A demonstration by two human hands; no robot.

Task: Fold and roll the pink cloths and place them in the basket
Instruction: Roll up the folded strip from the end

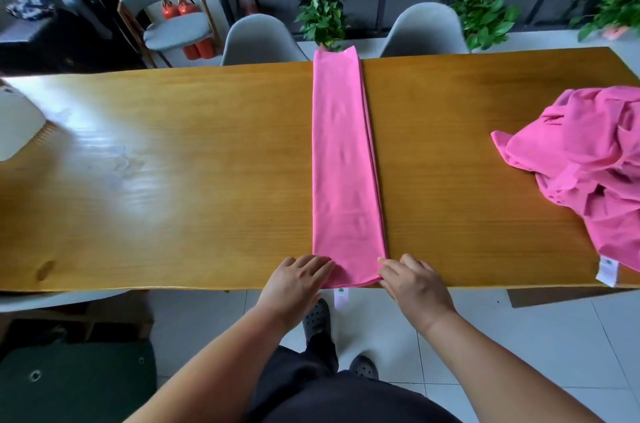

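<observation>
Left grip [298,275], right grip [414,279], palm-down on pink cloth [343,152] end

Right of the folded pink cloth [343,159], the crumpled pink heap [585,159] runs off the frame edge. Left of it, a white object [17,118] is cropped. The label [340,298] hanging below its near end is unreadable.

The 2 bare forearms reach forward, palms down. The left hand [298,279] lies flat, fingers straight and angled inward. The right hand [415,280] mirrors it, fingers slightly bent; any grip is unclear.
</observation>
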